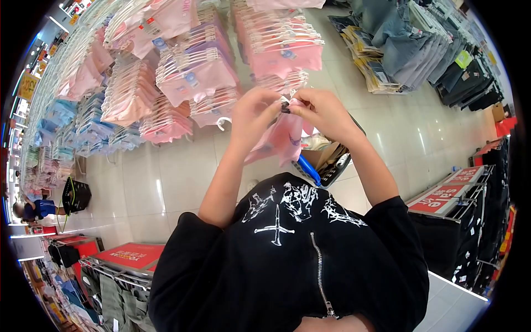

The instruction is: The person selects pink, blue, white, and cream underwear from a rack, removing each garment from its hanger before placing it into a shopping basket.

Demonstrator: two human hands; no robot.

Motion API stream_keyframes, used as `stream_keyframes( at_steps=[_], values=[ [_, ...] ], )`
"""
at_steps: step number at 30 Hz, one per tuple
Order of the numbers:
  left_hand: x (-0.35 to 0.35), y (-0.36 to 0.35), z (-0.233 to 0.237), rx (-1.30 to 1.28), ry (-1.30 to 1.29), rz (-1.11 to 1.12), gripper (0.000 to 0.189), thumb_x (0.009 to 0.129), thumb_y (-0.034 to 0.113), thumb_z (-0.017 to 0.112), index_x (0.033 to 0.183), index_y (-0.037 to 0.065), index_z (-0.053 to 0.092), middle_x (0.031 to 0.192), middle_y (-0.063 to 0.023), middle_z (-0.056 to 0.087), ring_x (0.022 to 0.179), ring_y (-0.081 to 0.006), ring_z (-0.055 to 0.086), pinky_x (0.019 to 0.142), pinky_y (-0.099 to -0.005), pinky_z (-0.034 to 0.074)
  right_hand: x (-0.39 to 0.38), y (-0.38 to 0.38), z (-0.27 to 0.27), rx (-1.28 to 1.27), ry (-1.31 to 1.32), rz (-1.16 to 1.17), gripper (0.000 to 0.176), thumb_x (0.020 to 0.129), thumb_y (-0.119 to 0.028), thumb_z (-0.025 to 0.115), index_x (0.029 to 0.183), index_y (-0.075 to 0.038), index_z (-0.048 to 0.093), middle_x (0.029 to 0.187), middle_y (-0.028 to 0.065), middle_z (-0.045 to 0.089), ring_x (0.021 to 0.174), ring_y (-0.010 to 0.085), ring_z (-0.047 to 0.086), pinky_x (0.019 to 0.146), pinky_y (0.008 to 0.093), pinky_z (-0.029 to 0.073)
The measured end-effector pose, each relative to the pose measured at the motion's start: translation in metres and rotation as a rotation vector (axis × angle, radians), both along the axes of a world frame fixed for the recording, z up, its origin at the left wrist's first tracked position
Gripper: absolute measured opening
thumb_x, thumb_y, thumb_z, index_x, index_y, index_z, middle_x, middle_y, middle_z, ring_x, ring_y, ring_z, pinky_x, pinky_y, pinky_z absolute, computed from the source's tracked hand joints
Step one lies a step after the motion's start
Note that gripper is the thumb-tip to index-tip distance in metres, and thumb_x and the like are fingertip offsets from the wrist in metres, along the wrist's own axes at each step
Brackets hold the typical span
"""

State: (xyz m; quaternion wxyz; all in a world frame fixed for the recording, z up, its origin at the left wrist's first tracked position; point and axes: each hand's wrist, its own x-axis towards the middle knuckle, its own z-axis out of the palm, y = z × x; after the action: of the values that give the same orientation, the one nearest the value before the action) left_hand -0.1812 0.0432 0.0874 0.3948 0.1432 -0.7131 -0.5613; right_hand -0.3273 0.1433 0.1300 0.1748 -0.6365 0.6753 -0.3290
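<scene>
In front of my chest, my left hand point(259, 113) and my right hand point(319, 112) meet with fingers pinched at the top edge of a pink garment point(279, 138). The cloth hangs below both hands and shows a darker printed figure. Between the fingertips sits a small black piece point(285, 107), with a bit of white beside it. A white hanger hook point(224, 123) pokes out to the left of my left wrist. Under my right forearm is a dark shopping basket point(330, 176) holding a cardboard box and other goods, with a blue handle point(308, 170) at its near side.
Racks of pink underwear on white hangers point(193, 74) stand ahead and to the left. Jeans point(406, 47) hang at the far right. Red sale signs point(451, 191) top clothing racks on both sides. At far left, a person point(38, 209) is near a black basket point(76, 195) on the tiled floor.
</scene>
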Motion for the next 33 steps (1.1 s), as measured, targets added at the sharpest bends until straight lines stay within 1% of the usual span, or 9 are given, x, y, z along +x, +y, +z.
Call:
stream_keyframes(
  at_steps=[3, 6, 8, 10, 13, 14, 20, 23, 33],
  values=[
    [0.008, -0.007, 0.009, -0.103, 0.012, 0.095, 0.010, 0.078, 0.005, 0.056, 0.087, 0.001, 0.060, 0.084, -0.0056, 0.058, 0.074, -0.0112, 0.054, 0.064, -0.0230, 0.042, 0.001, 0.005, -0.006, -0.147, -0.092, -0.116, 0.015, 0.077, -0.014, 0.058, 0.085, -0.001, 0.056, 0.062, 0.0014, 0.047, 0.060, 0.0102, 0.045, 0.056, 0.0229, 0.037],
    [0.031, -0.024, 0.011, -0.107, 0.098, 0.273, 0.012, 0.081, 0.007, 0.054, 0.089, 0.000, 0.059, 0.087, -0.0056, 0.059, 0.077, -0.0118, 0.053, 0.067, -0.0231, 0.042, -0.025, 0.016, -0.014, -0.268, -0.165, -0.291, 0.021, 0.079, -0.019, 0.056, 0.085, 0.001, 0.057, 0.067, 0.0073, 0.056, 0.062, 0.0115, 0.052, 0.058, 0.0271, 0.041],
    [0.048, -0.038, 0.006, -0.107, 0.106, 0.370, 0.014, 0.083, 0.009, 0.053, 0.092, 0.000, 0.058, 0.088, -0.0047, 0.059, 0.077, -0.0109, 0.053, 0.067, -0.0224, 0.041, -0.039, 0.026, -0.022, -0.393, -0.414, -0.398, 0.018, 0.082, -0.017, 0.055, 0.083, 0.001, 0.058, 0.068, 0.0021, 0.056, 0.062, 0.0047, 0.048, 0.055, 0.0209, 0.038],
    [0.060, -0.049, -0.011, -0.144, 0.040, 0.430, 0.017, 0.084, 0.012, 0.052, 0.095, -0.001, 0.057, 0.088, -0.0028, 0.058, 0.078, -0.0090, 0.051, 0.067, -0.0211, 0.040, -0.053, 0.038, -0.025, -0.452, -0.559, -0.423, 0.017, 0.084, -0.016, 0.054, 0.083, 0.001, 0.058, 0.070, -0.0006, 0.055, 0.062, 0.0031, 0.047, 0.056, 0.0179, 0.037],
    [0.068, -0.042, -0.028, 0.138, -0.060, 0.321, 0.018, 0.085, 0.012, 0.052, 0.096, -0.001, 0.057, 0.085, 0.0006, 0.055, 0.076, -0.0056, 0.047, 0.064, -0.0192, 0.038, -0.053, 0.046, -0.025, -0.518, -0.751, -0.473, 0.016, 0.085, -0.015, 0.053, 0.084, 0.000, 0.057, 0.070, -0.0028, 0.054, 0.062, 0.0014, 0.045, 0.057, 0.0155, 0.036],
    [0.069, -0.045, -0.044, 0.108, -0.092, 0.356, 0.013, 0.085, 0.012, 0.051, 0.090, 0.000, 0.056, 0.077, 0.0041, 0.050, 0.069, -0.0037, 0.042, 0.059, -0.0178, 0.034, -0.052, 0.047, -0.026, -0.533, -0.810, -0.494, 0.016, 0.086, -0.015, 0.053, 0.084, 0.000, 0.057, 0.070, -0.0033, 0.053, 0.062, 0.0010, 0.044, 0.057, 0.0150, 0.036],
    [0.060, -0.047, -0.041, -0.045, -0.024, 0.401, 0.012, 0.085, 0.011, 0.049, 0.080, 0.001, 0.053, 0.064, 0.0058, 0.043, 0.058, -0.0040, 0.036, 0.052, -0.0180, 0.029, -0.056, 0.053, -0.045, -0.533, -0.955, -0.432, 0.023, 0.087, -0.021, 0.051, 0.094, 0.000, 0.054, 0.077, -0.0021, 0.053, 0.069, 0.0021, 0.045, 0.059, 0.0158, 0.037],
    [0.056, -0.045, -0.035, -0.073, -0.026, 0.439, 0.012, 0.086, 0.010, 0.049, 0.080, 0.001, 0.053, 0.066, 0.0041, 0.044, 0.060, -0.0037, 0.036, 0.054, -0.0170, 0.029, -0.049, 0.058, -0.052, -0.444, -0.941, -0.519, 0.027, 0.088, -0.023, 0.050, 0.100, 0.000, 0.052, 0.080, -0.0015, 0.052, 0.071, 0.0026, 0.045, 0.061, 0.0159, 0.038],
    [0.043, -0.053, -0.031, 0.068, 0.204, 0.594, 0.016, 0.088, 0.010, 0.046, 0.077, 0.000, 0.050, 0.069, 0.0040, 0.044, 0.063, -0.0037, 0.036, 0.057, -0.0169, 0.031, -0.043, 0.057, -0.055, -0.560, -0.907, -0.510, 0.027, 0.087, -0.022, 0.052, 0.098, 0.003, 0.054, 0.082, 0.0005, 0.055, 0.072, 0.0034, 0.047, 0.062, 0.0160, 0.037]
  ],
)
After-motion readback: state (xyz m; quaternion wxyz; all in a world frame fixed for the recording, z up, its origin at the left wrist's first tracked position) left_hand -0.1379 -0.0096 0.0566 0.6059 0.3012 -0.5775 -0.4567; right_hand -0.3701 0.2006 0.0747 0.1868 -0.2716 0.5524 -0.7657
